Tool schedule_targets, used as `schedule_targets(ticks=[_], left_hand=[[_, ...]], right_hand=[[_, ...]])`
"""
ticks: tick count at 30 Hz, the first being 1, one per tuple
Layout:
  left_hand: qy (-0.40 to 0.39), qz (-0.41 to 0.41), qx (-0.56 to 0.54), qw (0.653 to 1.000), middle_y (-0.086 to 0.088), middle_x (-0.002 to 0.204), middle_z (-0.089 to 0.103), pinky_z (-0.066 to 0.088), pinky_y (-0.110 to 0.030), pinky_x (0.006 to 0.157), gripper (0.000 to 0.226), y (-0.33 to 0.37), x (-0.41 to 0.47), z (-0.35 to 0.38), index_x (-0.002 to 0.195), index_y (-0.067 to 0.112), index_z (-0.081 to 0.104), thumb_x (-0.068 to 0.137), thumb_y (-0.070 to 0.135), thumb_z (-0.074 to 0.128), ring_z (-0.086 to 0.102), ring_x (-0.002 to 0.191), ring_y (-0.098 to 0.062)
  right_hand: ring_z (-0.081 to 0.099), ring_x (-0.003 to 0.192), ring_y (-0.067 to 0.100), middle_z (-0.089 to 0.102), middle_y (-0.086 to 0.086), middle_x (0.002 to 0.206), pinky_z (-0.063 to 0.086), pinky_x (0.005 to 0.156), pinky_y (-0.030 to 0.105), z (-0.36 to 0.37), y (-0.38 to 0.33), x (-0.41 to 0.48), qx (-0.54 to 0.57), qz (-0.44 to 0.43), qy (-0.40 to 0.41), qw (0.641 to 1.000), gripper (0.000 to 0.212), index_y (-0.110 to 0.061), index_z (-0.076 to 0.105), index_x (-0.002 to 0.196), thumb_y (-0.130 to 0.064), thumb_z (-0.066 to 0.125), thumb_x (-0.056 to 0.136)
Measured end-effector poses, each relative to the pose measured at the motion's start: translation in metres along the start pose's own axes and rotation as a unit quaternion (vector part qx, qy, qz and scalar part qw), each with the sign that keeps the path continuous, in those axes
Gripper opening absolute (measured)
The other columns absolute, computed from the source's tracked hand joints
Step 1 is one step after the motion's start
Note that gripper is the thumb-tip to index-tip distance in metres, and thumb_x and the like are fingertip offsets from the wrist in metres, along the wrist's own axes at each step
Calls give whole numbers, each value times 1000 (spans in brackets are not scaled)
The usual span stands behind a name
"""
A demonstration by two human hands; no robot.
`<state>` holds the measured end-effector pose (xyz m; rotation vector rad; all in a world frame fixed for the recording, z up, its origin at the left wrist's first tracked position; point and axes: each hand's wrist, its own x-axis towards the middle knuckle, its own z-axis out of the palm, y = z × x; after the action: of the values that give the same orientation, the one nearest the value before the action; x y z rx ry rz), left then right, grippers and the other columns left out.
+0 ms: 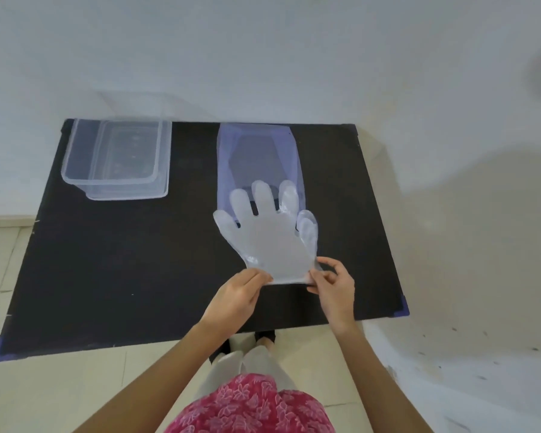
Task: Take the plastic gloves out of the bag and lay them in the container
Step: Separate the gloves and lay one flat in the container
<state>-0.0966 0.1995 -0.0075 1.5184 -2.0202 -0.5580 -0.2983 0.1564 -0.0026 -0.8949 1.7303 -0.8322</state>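
Plastic gloves (270,242) — translucent, crinkled; cuff pinched by left hand (239,295), right hand (333,287).

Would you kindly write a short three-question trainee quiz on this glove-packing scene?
1. True or false: the clear container already holds gloves.
2. Which part of the plastic gloves do the left hand and right hand pinch: A) fingertips, B) cuff edge, C) thumb?
3. What lies under the gloves' fingers on the black table?

Key: 1. False, it looks empty. 2. B. 3. The bluish plastic bag.
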Motion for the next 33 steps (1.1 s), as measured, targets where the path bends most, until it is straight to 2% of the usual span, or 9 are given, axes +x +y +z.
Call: schedule_targets(ticks=[6,11,13,16,20,22,27,30,33], left_hand=[[-51,-40,-3,998,-6,104,69,54,-29,85,23,-14,-13,35,105,11,69,87,0,62,66,90,-22],[-89,-60,7,994,-5,95,69,59,-34,72,19,-22,-27,45,96,13,69,84,-1,64,64,78,-24],[-95,-62,10,993,-5,93,70,58,-32,71,16,-25,-33,45,93,13,70,83,1,66,65,76,-22],[-95,-57,25,994,0,97,72,56,-34,81,11,-32,-42,46,94,16,71,85,14,66,66,88,-19],[-87,-63,34,994,7,109,69,43,-29,99,35,-38,-53,40,104,21,71,85,46,55,60,108,-13],[-80,-75,40,993,7,111,68,37,-27,101,42,-38,-57,36,107,22,69,84,52,51,58,110,-12],[-96,-131,55,985,2,116,66,43,-37,101,31,-47,-62,39,112,20,65,83,29,69,59,112,-21],[-115,-154,69,979,1,122,63,42,-37,103,33,-44,-62,41,117,21,63,84,23,68,56,116,-21],[-96,-146,81,981,0,116,66,50,-38,92,31,-38,-58,42,110,17,66,80,19,73,62,108,-23]], right_hand=[[70,86,15,70,2,98,61,69,24,8,32,7,-70,31,16,997,30,-17,59,120,-17,66,91],[70,81,14,71,2,88,63,73,37,10,49,6,-114,33,26,993,28,-16,60,118,-23,65,92],[69,83,14,71,0,89,61,75,35,9,52,5,-148,27,25,988,29,-18,60,119,-27,64,92],[66,88,13,71,1,100,51,72,20,5,53,1,-199,24,19,979,31,-17,59,122,-30,61,93],[62,87,10,67,0,108,45,69,14,0,58,-3,-270,-11,22,963,27,-16,63,118,-28,60,94],[62,93,12,64,0,112,49,75,18,0,61,-4,-287,-30,27,957,25,-16,65,117,-25,60,94],[60,101,14,63,-1,114,52,87,23,4,61,-10,-297,-83,4,951,20,-18,67,113,-22,58,95],[57,111,11,62,-4,125,44,91,16,6,63,-20,-329,-114,-31,937,27,-21,61,123,-24,55,97],[57,119,13,56,-6,135,44,100,22,3,67,-29,-314,-87,-73,943,40,-22,48,136,-17,55,96]])
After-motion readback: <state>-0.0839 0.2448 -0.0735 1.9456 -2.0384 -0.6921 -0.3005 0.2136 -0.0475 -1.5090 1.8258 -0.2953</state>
